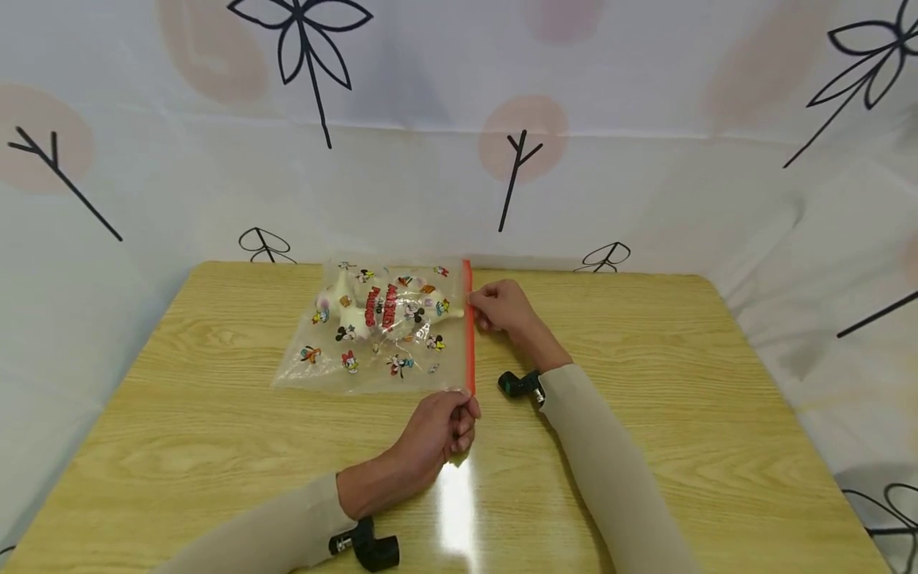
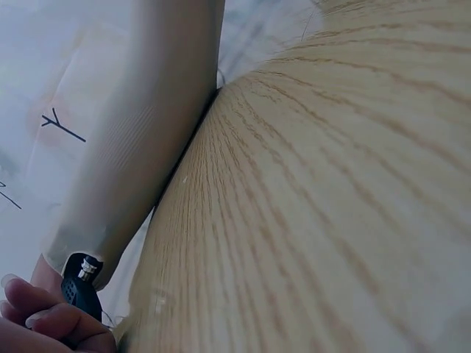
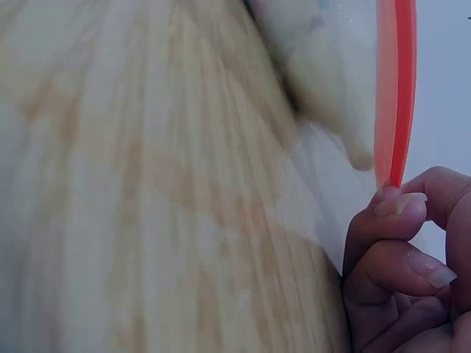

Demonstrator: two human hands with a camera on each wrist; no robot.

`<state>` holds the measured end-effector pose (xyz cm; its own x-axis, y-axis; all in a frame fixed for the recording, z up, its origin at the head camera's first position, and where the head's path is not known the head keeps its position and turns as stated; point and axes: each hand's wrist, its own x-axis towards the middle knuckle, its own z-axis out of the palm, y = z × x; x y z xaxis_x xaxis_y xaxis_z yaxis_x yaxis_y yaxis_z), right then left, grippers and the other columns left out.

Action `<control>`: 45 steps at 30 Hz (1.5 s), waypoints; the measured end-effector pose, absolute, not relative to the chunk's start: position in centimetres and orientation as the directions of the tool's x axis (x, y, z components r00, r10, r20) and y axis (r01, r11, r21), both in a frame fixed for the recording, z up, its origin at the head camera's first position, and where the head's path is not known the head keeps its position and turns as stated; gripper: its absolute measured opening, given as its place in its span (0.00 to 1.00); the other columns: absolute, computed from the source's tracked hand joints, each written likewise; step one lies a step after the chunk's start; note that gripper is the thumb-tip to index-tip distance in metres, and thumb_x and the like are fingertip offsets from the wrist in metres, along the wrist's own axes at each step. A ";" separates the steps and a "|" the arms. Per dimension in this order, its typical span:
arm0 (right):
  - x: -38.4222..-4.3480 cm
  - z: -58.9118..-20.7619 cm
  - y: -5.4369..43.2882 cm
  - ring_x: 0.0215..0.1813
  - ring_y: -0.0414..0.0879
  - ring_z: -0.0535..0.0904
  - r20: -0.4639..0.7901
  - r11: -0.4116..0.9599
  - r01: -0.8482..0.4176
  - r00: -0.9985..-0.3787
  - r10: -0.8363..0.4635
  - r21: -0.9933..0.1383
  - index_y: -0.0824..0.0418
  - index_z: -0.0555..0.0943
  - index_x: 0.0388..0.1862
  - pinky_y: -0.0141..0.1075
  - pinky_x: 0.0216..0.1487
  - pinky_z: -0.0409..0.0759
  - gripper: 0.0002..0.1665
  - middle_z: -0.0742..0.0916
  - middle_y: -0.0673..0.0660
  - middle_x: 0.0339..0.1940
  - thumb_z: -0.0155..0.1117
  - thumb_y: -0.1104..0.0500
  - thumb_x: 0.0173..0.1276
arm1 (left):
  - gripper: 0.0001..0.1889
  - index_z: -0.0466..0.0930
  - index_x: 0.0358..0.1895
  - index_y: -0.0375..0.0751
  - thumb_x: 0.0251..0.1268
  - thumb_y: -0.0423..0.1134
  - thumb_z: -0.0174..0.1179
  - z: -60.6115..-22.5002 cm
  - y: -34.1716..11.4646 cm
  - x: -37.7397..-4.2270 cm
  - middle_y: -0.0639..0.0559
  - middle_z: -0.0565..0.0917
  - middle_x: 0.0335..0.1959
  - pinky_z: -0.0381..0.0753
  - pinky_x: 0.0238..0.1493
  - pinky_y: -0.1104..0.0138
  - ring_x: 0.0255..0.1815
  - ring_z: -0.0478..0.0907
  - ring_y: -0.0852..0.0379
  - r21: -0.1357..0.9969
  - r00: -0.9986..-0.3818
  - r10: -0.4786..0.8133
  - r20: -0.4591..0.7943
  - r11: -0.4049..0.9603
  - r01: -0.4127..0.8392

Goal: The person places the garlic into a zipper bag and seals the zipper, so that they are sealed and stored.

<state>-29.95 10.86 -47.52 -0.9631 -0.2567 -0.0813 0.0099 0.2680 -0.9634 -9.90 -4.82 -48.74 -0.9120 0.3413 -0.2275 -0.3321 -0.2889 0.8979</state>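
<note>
A clear plastic zip bag (image 1: 387,375) with cartoon figures and red lettering lies flat on the table, its red zip strip (image 1: 469,351) facing right. Inside are pale cream, rounded items (image 1: 355,319) with narrow ends, partly hidden by the print. My left hand (image 1: 430,438) pinches the strip's near end at the bag's corner, fingers curled. Toward the far end, my right hand (image 1: 505,307) pinches the same strip between thumb and finger. In the right wrist view, the red strip (image 3: 403,88) runs down into the fingertips (image 3: 401,206). Curled left fingers (image 2: 59,316) show at the left wrist view's lower corner.
The wooden table (image 1: 645,343) has its far edge just behind the bag. A white patterned cloth (image 1: 430,175) hangs behind and at the sides. Small black devices (image 1: 519,385) are fixed at both sleeve cuffs.
</note>
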 end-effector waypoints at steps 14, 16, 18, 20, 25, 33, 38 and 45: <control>-31.5 -47.9 10.4 0.20 0.42 0.70 -0.061 0.277 0.001 -0.976 -0.209 -0.961 0.66 0.85 0.34 0.30 0.20 0.65 0.16 0.80 0.53 0.18 0.63 0.56 0.79 | 0.17 0.75 0.34 0.41 0.85 0.41 0.42 -48.6 -4.9 -9.8 0.57 0.69 0.22 0.64 0.22 0.71 0.19 0.68 0.61 0.912 -0.913 0.343 -0.223 -0.257 -0.320; -31.8 -47.9 10.5 0.20 0.42 0.71 -0.052 0.277 -0.005 -0.979 -0.199 -0.961 0.66 0.86 0.35 0.30 0.21 0.65 0.15 0.80 0.52 0.18 0.63 0.56 0.79 | 0.17 0.75 0.34 0.41 0.85 0.41 0.43 -48.6 -4.8 -9.9 0.57 0.69 0.21 0.65 0.22 0.71 0.19 0.69 0.61 0.909 -0.912 0.345 -0.224 -0.263 -0.323; -32.1 -47.8 10.4 0.20 0.41 0.71 -0.041 0.279 -0.013 -0.982 -0.185 -0.960 0.66 0.86 0.35 0.29 0.21 0.65 0.14 0.80 0.52 0.17 0.64 0.56 0.78 | 0.17 0.75 0.35 0.41 0.86 0.41 0.43 -48.6 -4.8 -10.0 0.57 0.69 0.22 0.65 0.22 0.71 0.19 0.69 0.61 0.907 -0.910 0.348 -0.224 -0.268 -0.326; -32.4 -47.7 10.3 0.20 0.41 0.71 -0.039 0.273 -0.011 -0.984 -0.174 -0.962 0.65 0.86 0.35 0.29 0.21 0.65 0.14 0.79 0.51 0.16 0.64 0.56 0.77 | 0.17 0.75 0.35 0.40 0.86 0.41 0.43 -48.6 -4.8 -10.1 0.57 0.69 0.22 0.65 0.22 0.71 0.19 0.68 0.61 0.907 -0.910 0.348 -0.224 -0.267 -0.326; -32.9 -47.5 9.8 0.20 0.40 0.72 -0.034 0.229 -0.004 -0.986 -0.161 -0.973 0.66 0.85 0.33 0.29 0.20 0.66 0.14 0.79 0.50 0.15 0.64 0.58 0.76 | 0.17 0.75 0.34 0.40 0.86 0.40 0.41 -48.5 -4.8 -10.1 0.56 0.69 0.21 0.65 0.22 0.72 0.19 0.68 0.61 0.907 -0.913 0.341 -0.223 -0.270 -0.322; -33.4 -47.9 9.3 0.19 0.40 0.71 0.006 0.238 -0.040 -0.990 -0.143 -0.970 0.66 0.84 0.29 0.29 0.19 0.66 0.16 0.79 0.50 0.15 0.64 0.57 0.78 | 0.18 0.75 0.33 0.40 0.85 0.39 0.42 -48.6 -4.9 -9.9 0.57 0.70 0.21 0.66 0.22 0.72 0.18 0.68 0.62 0.909 -0.917 0.329 -0.227 -0.266 -0.320; -33.7 -47.9 9.5 0.19 0.41 0.72 0.009 0.215 -0.039 -0.990 -0.139 -0.976 0.64 0.84 0.27 0.30 0.20 0.67 0.17 0.80 0.51 0.15 0.64 0.58 0.77 | 0.18 0.76 0.33 0.40 0.86 0.40 0.42 -48.6 -4.7 -9.8 0.57 0.70 0.20 0.67 0.22 0.72 0.18 0.68 0.62 0.905 -0.910 0.347 -0.228 -0.270 -0.330; -33.8 -47.8 9.6 0.20 0.42 0.74 0.036 0.196 -0.057 -0.994 -0.108 -0.979 0.64 0.84 0.27 0.30 0.20 0.69 0.16 0.81 0.52 0.17 0.65 0.59 0.75 | 0.18 0.77 0.33 0.39 0.85 0.40 0.44 -48.6 -4.6 -9.8 0.57 0.70 0.19 0.69 0.20 0.71 0.18 0.70 0.61 0.912 -0.904 0.374 -0.207 -0.261 -0.317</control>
<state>-33.82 9.56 -47.82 -0.9935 -0.1075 0.0362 -0.0568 0.1957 -0.9790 -9.81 -4.64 -48.64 -0.9040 0.3741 -0.2071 -0.3169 -0.2608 0.9119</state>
